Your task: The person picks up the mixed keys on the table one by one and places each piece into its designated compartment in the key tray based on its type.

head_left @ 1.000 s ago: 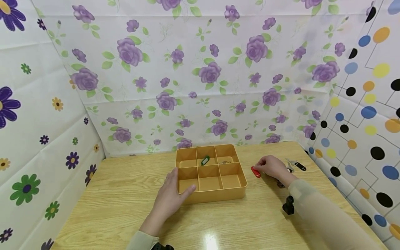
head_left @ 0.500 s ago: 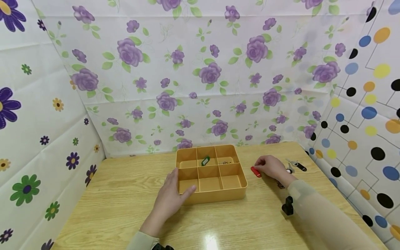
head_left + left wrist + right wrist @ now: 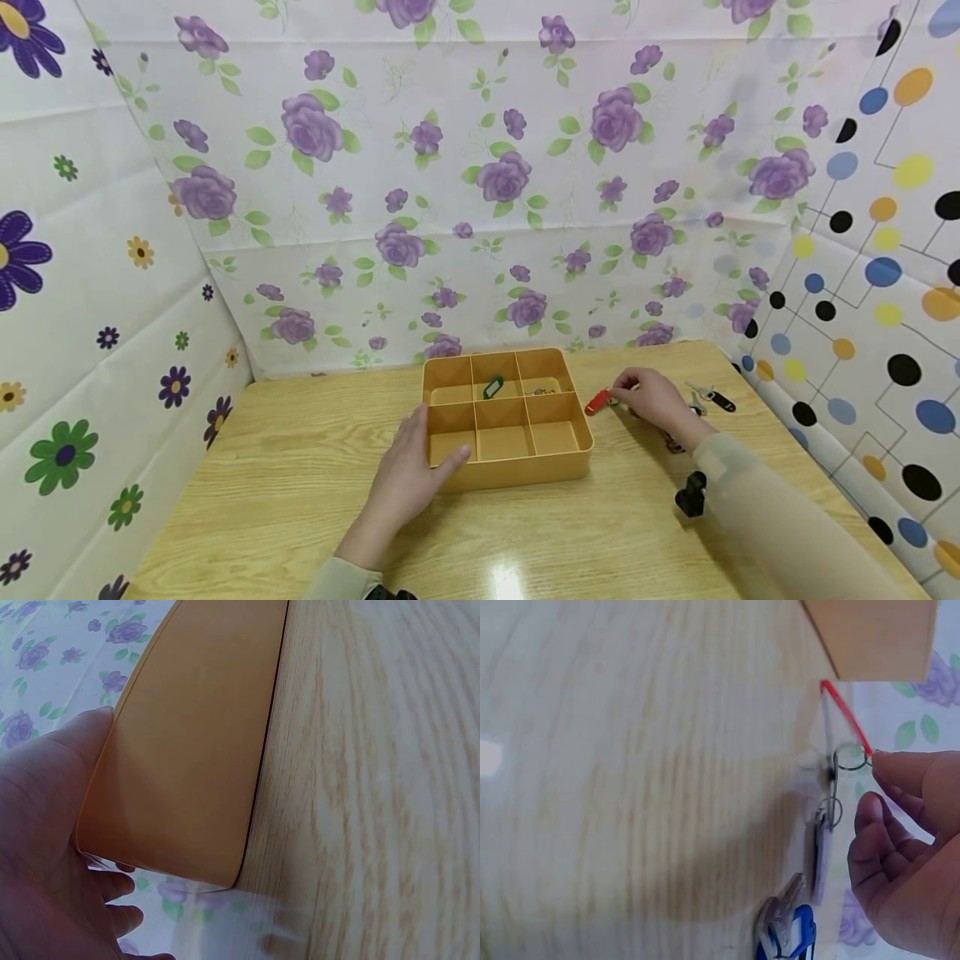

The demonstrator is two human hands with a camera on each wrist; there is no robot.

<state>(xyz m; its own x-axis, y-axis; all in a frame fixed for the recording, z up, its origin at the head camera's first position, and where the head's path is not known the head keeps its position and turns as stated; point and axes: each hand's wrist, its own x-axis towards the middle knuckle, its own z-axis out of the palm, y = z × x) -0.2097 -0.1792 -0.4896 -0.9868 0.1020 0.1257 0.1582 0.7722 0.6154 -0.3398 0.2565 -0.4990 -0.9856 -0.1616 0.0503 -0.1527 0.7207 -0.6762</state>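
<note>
My left hand (image 3: 405,467) rests at the near left corner of a tan divided box (image 3: 517,472), its thumb over the front rim and its fingers along the left side. To the right of the box, my right hand (image 3: 654,398) pinches a red key tag (image 3: 597,402) at its ring end between thumb and finger. In the right wrist view the red key tag (image 3: 846,716) slants from the fingertips, its far end low over the table, with a metal ring beside them. A green key tag (image 3: 492,387) lies in the box's back middle compartment.
Small metal items (image 3: 540,391) lie in the back right compartment. A black key tag (image 3: 722,401) with a key lies right of my right hand. A blue key tag (image 3: 802,934) with keys lies near the right wrist. Patterned cloth walls (image 3: 502,175) enclose the table.
The red key tag has swung round and shifted left toward the box, and its ring end now shows at my right fingertips. My left hand and the box have stayed put.
</note>
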